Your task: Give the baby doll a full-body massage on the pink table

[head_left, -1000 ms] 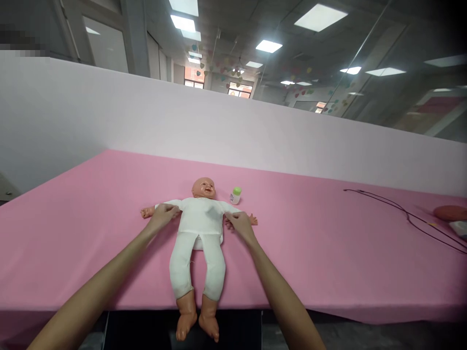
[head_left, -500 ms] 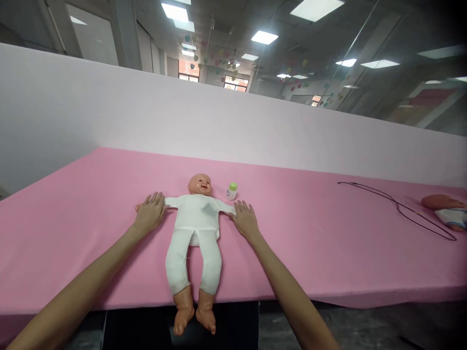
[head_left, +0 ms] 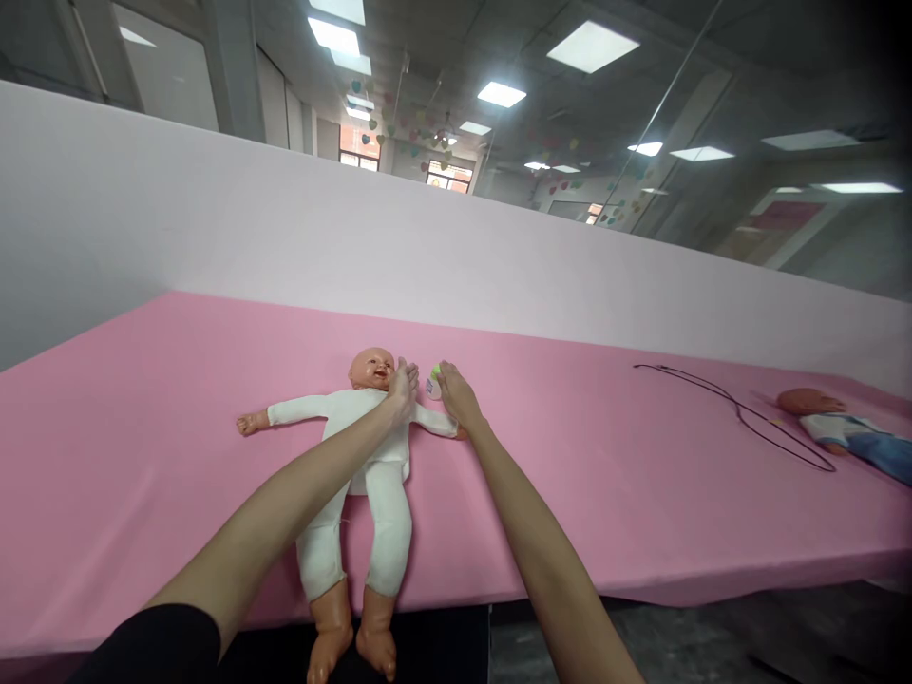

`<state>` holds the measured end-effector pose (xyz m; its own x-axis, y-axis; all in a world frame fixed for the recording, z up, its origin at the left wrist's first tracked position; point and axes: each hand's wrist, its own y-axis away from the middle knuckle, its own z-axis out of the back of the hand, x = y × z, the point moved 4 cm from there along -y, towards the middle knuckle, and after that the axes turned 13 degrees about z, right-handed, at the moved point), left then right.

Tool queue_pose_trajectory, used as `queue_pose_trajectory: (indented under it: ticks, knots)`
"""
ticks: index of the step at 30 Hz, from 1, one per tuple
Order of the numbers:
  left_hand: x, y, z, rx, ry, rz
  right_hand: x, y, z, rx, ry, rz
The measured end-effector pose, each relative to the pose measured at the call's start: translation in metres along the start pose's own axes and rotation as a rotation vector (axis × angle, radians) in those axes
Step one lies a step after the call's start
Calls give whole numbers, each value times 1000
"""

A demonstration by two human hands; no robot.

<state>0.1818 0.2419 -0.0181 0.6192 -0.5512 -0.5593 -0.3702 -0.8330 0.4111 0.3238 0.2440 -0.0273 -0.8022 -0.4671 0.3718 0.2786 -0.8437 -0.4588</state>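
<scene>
A baby doll (head_left: 370, 429) in white clothes lies on its back on the pink-covered table, arms spread, feet over the front edge. My left hand (head_left: 404, 388) is above the doll's upper chest beside its face, fingers extended and holding nothing. Just right of it stands a small bottle (head_left: 433, 387) with a green cap. My right hand (head_left: 456, 391) is at the right side of this bottle, its fingertips at the cap and its fingers closed round it. The doll's hand on that side lies below my right wrist, partly hidden.
The pink table (head_left: 562, 456) runs along a white partition (head_left: 499, 256). To the right lie a thin dark cord (head_left: 737, 408) and a second doll (head_left: 812, 403) in blue and white. Beyond the partition is glass.
My left hand has left the doll's outstretched arm and moved right, over its chest. My right hand has moved off the other sleeve up to the bottle. The view has shifted slightly right.
</scene>
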Motion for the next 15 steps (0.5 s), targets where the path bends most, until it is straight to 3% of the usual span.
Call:
queue_pose_trajectory:
  ticks: [4, 10, 15]
  knots:
    - [2, -17, 7, 36, 19, 67, -8, 5, 0, 9, -14, 5]
    - [-1, -17, 6, 151, 11, 133, -8, 3, 1, 78, 3, 17]
    - [-3, 3, -3, 200, 2, 128, 38, 14, -13, -49, -179, 77]
